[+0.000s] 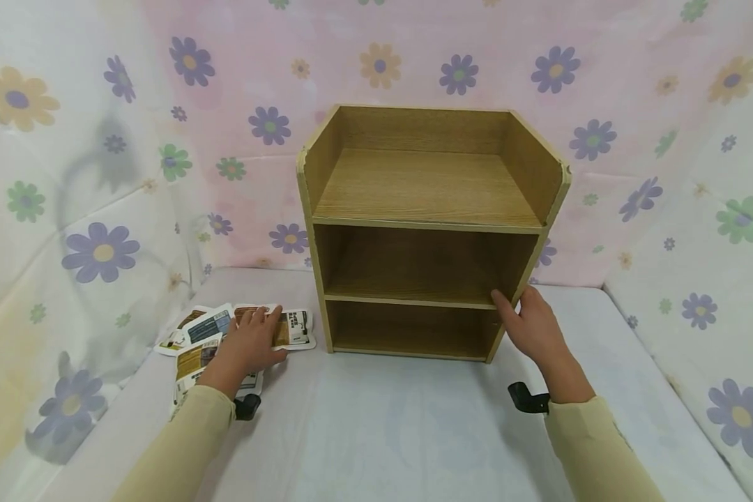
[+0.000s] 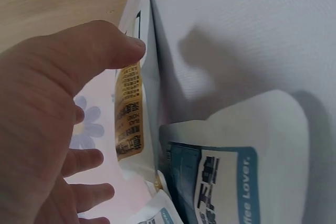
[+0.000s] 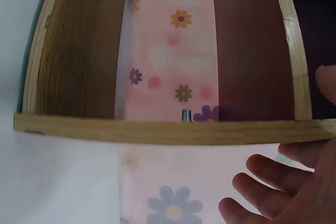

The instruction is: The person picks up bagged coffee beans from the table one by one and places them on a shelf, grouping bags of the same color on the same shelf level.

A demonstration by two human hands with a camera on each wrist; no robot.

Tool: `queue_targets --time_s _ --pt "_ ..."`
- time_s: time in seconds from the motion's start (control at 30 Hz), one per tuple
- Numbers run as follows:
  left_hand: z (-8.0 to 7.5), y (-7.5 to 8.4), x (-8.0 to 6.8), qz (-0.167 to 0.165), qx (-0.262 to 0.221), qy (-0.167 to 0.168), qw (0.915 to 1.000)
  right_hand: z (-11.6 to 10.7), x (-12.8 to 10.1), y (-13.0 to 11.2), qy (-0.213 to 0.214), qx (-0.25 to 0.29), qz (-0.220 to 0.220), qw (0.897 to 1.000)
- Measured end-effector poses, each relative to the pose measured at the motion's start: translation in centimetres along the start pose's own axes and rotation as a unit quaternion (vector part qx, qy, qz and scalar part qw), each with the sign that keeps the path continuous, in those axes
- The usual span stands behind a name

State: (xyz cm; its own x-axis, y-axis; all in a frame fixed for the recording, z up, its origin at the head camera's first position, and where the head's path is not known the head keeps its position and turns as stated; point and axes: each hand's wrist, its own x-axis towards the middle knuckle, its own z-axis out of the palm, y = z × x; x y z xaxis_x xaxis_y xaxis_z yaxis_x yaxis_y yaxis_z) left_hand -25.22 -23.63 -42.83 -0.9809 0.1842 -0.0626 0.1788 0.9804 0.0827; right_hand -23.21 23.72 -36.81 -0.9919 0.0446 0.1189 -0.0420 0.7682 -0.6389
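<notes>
A person's two arms in pale yellow sleeves reach forward over a white-covered bench (image 1: pixel 376 425) walled by flowered cloth. A small wooden shelf unit (image 1: pixel 427 230) with three open tiers stands upright at the middle back of the bench, all tiers bare. The left hand (image 1: pixel 251 341) lies palm down with fingers fairly straight on a loose fan of flat printed sachets (image 1: pixel 207 335), which sit on the bench just left of the shelf unit's foot; the nearest sachet almost touches the unit's left side. In the left wrist view the thumb (image 2: pixel 105 45) presses against the edge of a sachet with a gold label (image 2: pixel 128 111), while another sachet with a blue band (image 2: pixel 220 182) lies beside it; nothing is pinched yet. The right hand (image 1: pixel 533 328) rests against the right front edge of the shelf unit at the level of the middle shelf, thumb on the front edge and fingers along the outer side, steadying rather than clasping it. To do this well, it seems wise to keep the right hand bracing the unit so it does not slide, and to slip the left fingertips under a single sachet rather than dragging the whole overlapping fan
</notes>
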Motion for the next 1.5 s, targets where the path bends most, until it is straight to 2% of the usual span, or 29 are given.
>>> queue_targets --time_s 0.3,0.7,0.9,1.07,1.23,1.37,1.5 --pt "0.6 -0.5 0.2 -0.022 -0.016 -0.025 0.9993 0.5 0.4 -0.4 0.017 0.037 0.037 0.999" --pt "1.3 -0.7 0.3 -0.022 0.012 -0.002 0.9997 1.2 0.4 0.2 0.056 0.053 0.029 0.997" --pt "1.1 -0.4 -0.1 -0.009 0.022 0.028 0.9993 1.7 0.4 0.3 0.078 0.058 0.024 0.995" --pt "1.0 -0.3 -0.5 0.013 0.037 0.079 0.9961 1.9 0.4 0.4 0.084 0.061 0.022 0.994" --pt "1.1 -0.4 -0.7 0.033 0.031 0.121 0.9916 2.0 0.4 0.4 0.082 0.064 0.023 0.994" --pt "1.0 -0.4 -0.9 0.048 0.014 0.133 0.9898 2.1 0.5 0.4 0.087 0.068 0.024 0.994" --pt "0.5 -0.2 -1.3 0.051 -0.025 0.127 0.9903 2.2 0.6 0.4 0.092 0.070 0.024 0.993"
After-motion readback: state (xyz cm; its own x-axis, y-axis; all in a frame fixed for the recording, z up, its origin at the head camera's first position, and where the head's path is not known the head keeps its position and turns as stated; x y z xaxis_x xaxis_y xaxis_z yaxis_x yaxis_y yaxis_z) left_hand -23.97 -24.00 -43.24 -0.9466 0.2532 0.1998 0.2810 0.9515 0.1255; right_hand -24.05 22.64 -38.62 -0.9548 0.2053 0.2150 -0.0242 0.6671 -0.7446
